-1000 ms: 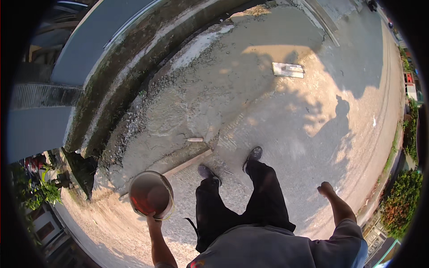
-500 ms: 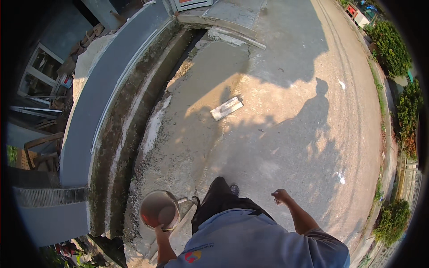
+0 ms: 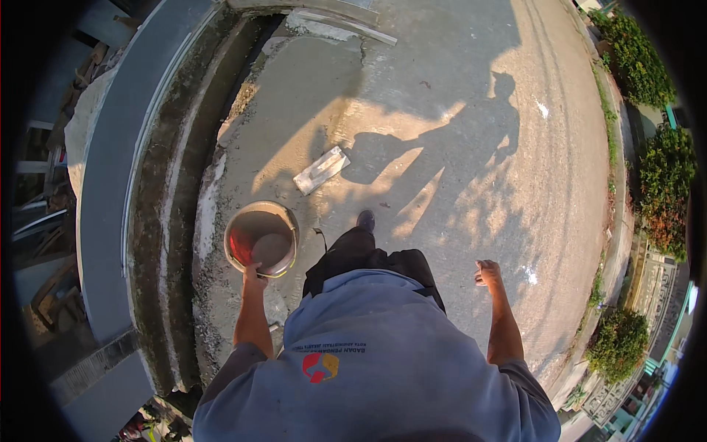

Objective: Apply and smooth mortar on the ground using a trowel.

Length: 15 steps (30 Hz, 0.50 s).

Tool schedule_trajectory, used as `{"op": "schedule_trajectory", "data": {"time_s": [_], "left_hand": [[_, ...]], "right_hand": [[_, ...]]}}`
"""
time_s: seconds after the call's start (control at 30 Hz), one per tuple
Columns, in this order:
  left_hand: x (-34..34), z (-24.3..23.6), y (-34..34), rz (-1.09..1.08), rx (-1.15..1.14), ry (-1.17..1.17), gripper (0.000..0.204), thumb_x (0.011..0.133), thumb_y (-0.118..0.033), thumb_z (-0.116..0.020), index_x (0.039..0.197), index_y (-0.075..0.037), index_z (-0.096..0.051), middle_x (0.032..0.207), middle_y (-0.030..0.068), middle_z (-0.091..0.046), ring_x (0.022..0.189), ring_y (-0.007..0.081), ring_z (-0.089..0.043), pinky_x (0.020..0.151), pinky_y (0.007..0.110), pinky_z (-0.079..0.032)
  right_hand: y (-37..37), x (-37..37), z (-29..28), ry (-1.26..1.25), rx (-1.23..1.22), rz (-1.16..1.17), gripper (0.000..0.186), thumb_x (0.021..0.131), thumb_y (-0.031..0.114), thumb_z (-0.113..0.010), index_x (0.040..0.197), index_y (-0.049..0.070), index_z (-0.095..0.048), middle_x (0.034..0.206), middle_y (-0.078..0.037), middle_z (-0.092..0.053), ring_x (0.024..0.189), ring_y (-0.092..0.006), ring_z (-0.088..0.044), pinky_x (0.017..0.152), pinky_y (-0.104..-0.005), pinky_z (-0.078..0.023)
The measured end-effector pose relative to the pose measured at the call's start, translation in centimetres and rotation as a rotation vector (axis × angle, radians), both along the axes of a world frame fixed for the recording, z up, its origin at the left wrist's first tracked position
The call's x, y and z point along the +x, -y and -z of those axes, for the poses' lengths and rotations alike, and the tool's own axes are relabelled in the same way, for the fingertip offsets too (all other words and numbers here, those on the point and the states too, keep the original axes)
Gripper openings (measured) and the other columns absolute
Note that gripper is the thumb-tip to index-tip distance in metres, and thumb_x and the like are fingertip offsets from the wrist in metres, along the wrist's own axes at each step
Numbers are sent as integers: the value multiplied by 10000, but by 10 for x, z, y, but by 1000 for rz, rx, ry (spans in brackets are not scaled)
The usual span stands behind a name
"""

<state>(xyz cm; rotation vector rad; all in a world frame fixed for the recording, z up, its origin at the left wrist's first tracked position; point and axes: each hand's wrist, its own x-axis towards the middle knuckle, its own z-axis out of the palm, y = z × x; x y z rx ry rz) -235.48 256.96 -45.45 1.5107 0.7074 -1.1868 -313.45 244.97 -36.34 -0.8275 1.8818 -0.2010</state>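
My left hand [image 3: 255,275] is closed on the near side of a round bucket [image 3: 258,219], at its rim or handle. The bucket hangs low at my left, tilted so that its inside shows, with a reddish patch on the wall and a grey bottom. My right hand [image 3: 487,273] is held out at my right side, fingers curled in, with nothing visible in it. Ahead of the bucket, a rectangular plastering float [image 3: 322,170] lies on the ground where smooth grey cement [image 3: 294,88] meets the rougher road.
Along the left run an open drain channel [image 3: 177,140] with a broken concrete edge and a low grey wall [image 3: 110,177]. A long flat strip [image 3: 346,26] lies at the far end of the cement. Bushes [image 3: 633,66] line the right road edge. My shadow falls ahead.
I have stepped forward, so the float now lies nearer. The bucket in my left hand has swung forward and up in view. My right hand has also moved forward.
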Motion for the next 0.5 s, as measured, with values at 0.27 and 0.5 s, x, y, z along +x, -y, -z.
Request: {"op": "schedule_trajectory", "data": {"time_s": [0.27, 0.5], "left_hand": [[-68, -49, 245, 128, -107, 48, 361, 787, -42, -579, 1131, 13, -485, 1099, 128, -546, 966, 299, -577, 712, 469, -552], [-115, -20, 342, -54, -44, 81, 375, 785, -40, -579, 1139, 10, -470, 1118, 150, -526, 989, 297, -557, 684, 479, -532]], "right_hand": [[15, -48, -4, 146, 202, -103, 323, 894, 255, -564, 1092, 0, -570, 824, -218, -641, 613, -311, -648, 556, -459, -581], [310, -46, 33, 200, -157, -819, 336, 894, 265, -557, 1109, 9, -579, 863, -205, -640, 639, -295, -646, 570, -421, -571]]}}
